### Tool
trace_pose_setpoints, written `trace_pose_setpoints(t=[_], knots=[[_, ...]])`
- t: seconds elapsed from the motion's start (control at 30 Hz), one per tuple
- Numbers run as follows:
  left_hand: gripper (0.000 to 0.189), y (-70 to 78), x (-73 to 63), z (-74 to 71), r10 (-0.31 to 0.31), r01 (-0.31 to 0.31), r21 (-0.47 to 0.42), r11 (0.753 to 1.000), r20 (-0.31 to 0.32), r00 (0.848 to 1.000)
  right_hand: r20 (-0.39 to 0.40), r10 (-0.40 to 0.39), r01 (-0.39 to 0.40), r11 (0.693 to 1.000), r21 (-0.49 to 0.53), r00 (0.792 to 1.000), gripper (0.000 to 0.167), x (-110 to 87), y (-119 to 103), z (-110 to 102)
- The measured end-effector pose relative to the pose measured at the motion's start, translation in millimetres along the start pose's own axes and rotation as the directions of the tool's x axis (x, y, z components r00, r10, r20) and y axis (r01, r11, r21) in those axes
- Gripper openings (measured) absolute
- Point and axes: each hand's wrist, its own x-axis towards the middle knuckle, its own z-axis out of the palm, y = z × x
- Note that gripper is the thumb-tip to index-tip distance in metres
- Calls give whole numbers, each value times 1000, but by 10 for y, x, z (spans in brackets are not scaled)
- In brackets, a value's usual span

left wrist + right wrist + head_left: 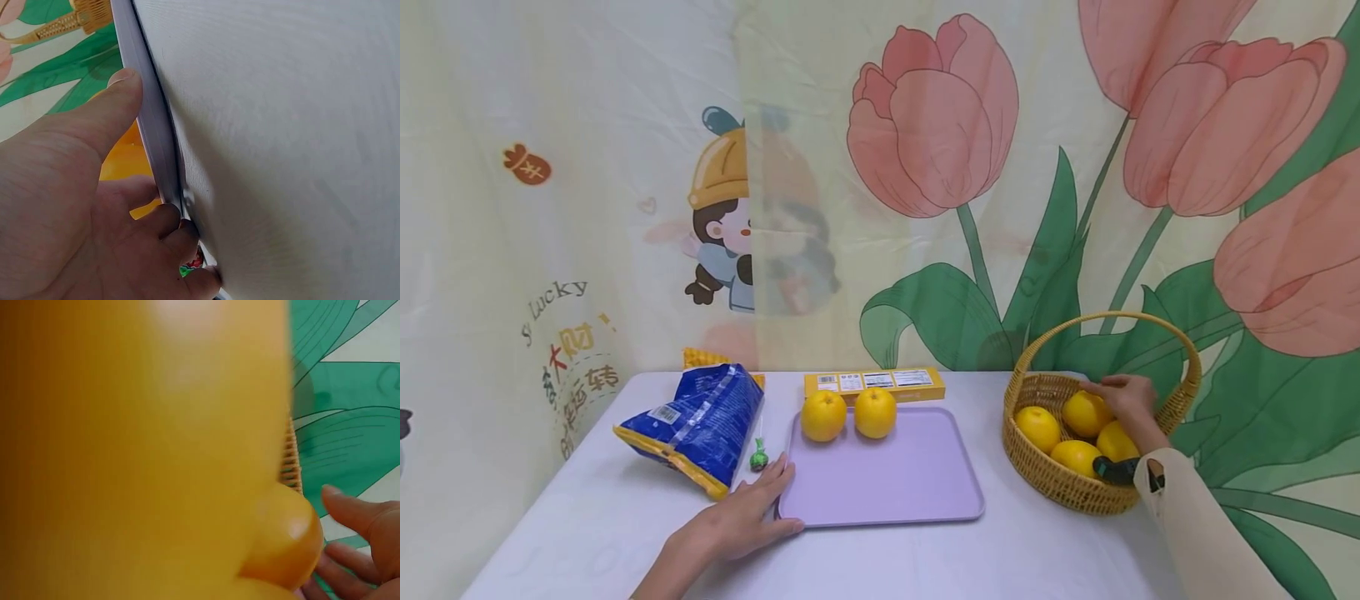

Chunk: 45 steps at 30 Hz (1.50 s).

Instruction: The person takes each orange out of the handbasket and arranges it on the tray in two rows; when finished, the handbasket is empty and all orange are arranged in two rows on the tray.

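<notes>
My left hand [741,521] rests at the near left corner of a lilac tray [880,483]. Its thumb touches the front rim, and the other fingers lie along the left side. Two oranges [823,416] sit side by side at the tray's back left. Over at the right, my right hand [1127,402] reaches into a wicker basket [1041,479] holding several oranges. Its fingers touch the rearmost orange [1084,414]; in the right wrist view the thumb stands apart from that orange [287,534]. Another orange fills much of that view, close and blurred.
A blue snack bag [700,429] lies left of the tray, with a small green-wrapped lollipop [759,456] between them. Behind the tray is a long yellow box [917,384]. The basket's tall handle [1105,315] arches over its opening. A printed curtain hangs behind the white table [1037,558].
</notes>
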Motion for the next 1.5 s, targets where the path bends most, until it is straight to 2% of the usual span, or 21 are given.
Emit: trace_pose_setpoints(t=[0.1,0.2,0.33,0.43,0.67,0.73,1.03,1.23,1.5], knots=[[87,7,6,2,-10,10,13,1000,2,1000,41,13,-11,999,-36,999,57,12,-21,-17],[87,1,21,3,-9,9,21,1000,0,1000,117,-10,21,996,-92,993,56,28,-49,-32],[89,-19,34,7,-20,20,11,1000,7,1000,229,-74,115,978,-173,971,56,33,-76,-31],[89,-6,31,5,-37,37,7,999,15,999,279,-97,161,962,-219,955,61,31,-85,-12],[88,32,9,-11,-53,53,14,999,15,998,370,-89,188,952,-242,925,80,24,-105,33],[88,27,10,-10,-55,55,14,998,16,998,380,-101,205,948,-245,919,78,19,-105,38],[87,33,0,4,-45,45,19,999,2,999,358,-162,247,947,-204,920,71,-32,-98,9],[87,30,6,5,-46,46,15,999,-3,999,344,-203,277,944,-181,917,82,-71,-143,-88],[87,40,5,1,-51,51,21,998,1,999,323,-184,235,964,-124,928,89,-241,-300,-340]])
